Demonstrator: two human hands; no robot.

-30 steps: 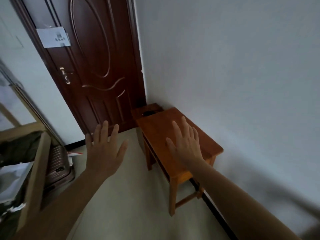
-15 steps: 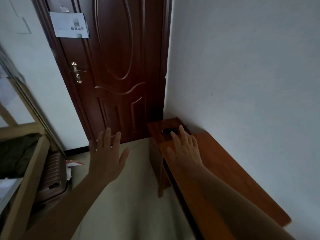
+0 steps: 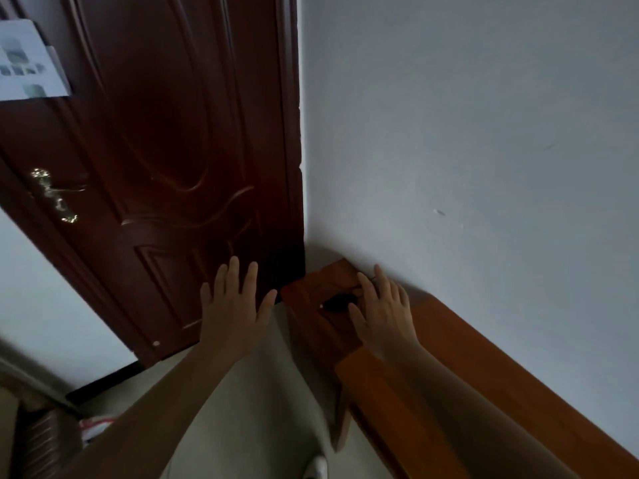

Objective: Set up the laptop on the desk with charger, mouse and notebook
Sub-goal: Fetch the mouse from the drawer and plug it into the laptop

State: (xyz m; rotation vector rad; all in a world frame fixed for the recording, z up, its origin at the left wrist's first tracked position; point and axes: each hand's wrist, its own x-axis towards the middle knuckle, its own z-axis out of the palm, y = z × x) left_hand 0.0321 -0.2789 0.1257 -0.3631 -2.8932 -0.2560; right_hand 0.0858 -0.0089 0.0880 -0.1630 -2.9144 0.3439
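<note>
A small black mouse (image 3: pixel 338 303) lies on a low wooden stand (image 3: pixel 311 299) in the corner by the door. My right hand (image 3: pixel 382 311) hovers just right of it with fingers spread, its fingertips over the mouse's far end; whether they touch is unclear. My left hand (image 3: pixel 235 307) is held out open in the air, left of the stand, in front of the door. The orange-brown wooden desk (image 3: pixel 460 368) runs along the wall under my right forearm. No laptop, charger or notebook is in view.
A dark brown door (image 3: pixel 179 160) with a brass handle (image 3: pixel 55 198) and a paper notice (image 3: pixel 27 60) fills the left. The pale wall (image 3: pixel 484 150) bounds the desk on the right. A ribbed suitcase (image 3: pixel 45 440) stands at the lower left on the light floor (image 3: pixel 249 426).
I have come closer to the corner; door and stand loom larger. My right hand has moved forward along the desk to the mouse. My left hand stays open in the air.
</note>
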